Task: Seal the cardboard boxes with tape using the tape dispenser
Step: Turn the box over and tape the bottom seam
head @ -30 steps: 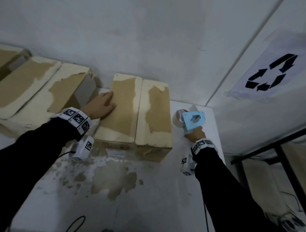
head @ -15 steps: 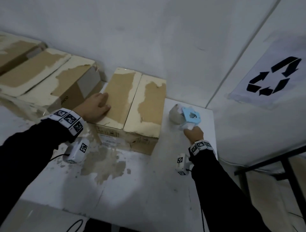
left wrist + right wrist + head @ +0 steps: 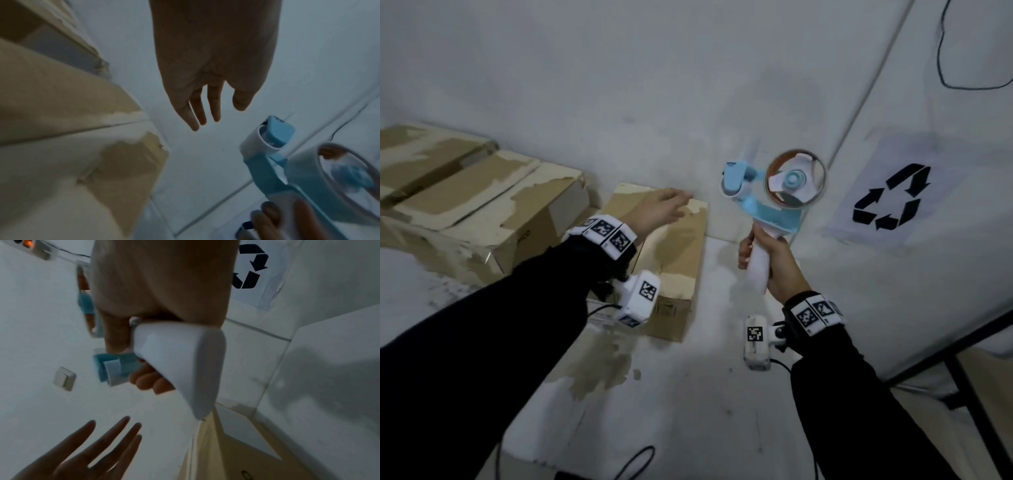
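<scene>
My right hand (image 3: 770, 260) grips the white handle of the blue and white tape dispenser (image 3: 774, 192) and holds it upright in the air, right of the nearest cardboard box (image 3: 674, 246). The tape roll (image 3: 796, 180) faces me. My left hand (image 3: 661, 209) hovers above that box's far end with fingers stretched out toward the dispenser, touching nothing. In the left wrist view the left hand (image 3: 207, 97) is spread just short of the dispenser (image 3: 273, 146). In the right wrist view my right hand (image 3: 148, 363) wraps the handle (image 3: 180, 366).
More cardboard boxes (image 3: 482, 205) with peeled paper tops line the wall at the left on the white table (image 3: 688, 394). A sheet with a recycling symbol (image 3: 890, 197) hangs on the wall at the right. A black metal frame (image 3: 969, 394) stands low right.
My right hand has lifted the tape dispenser off the table and turned it upright. My left hand has left the box's top and reached right, toward the dispenser.
</scene>
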